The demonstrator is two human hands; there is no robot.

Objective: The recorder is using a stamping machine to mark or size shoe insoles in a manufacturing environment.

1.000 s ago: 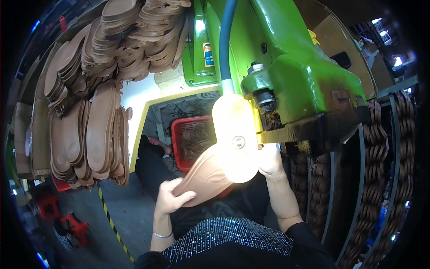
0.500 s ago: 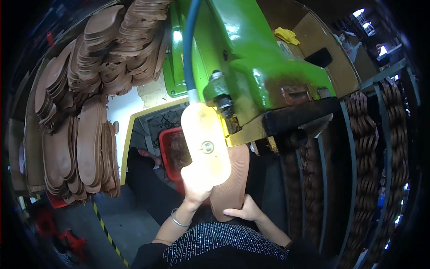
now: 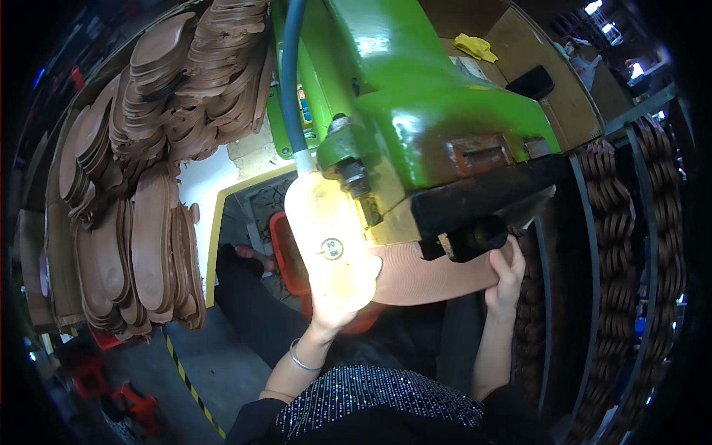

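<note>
Head: right hand (image 3: pixel 506 280) pinches sole (image 3: pixel 437 280) by machine (image 3: pixel 445 111); lamp (image 3: pixel 320 211) obscures left hand (image 3: pixel 331 313), grip unclear.

Working pair: two, left hand (image 3: pixel 331 317) and right hand (image 3: pixel 505 279)
Brown sole (image 3: pixel 437 279) held: one showing
Green machine (image 3: pixel 423 81): one
Lit lamp (image 3: pixel 328 215): one
Bracelet (image 3: pixel 297 360): one
Yellow cloth (image 3: pixel 476 48): one, far right
Striped floor tape (image 3: pixel 180 366): one, left
Piled soles (image 3: pixel 154 248) at left: dozens, overlapping, more than I can count

a footwear workshop: green machine (image 3: pixel 445 111), stacks of brown soles (image 3: pixel 156 252), loaded racks (image 3: pixel 639 111)
</note>
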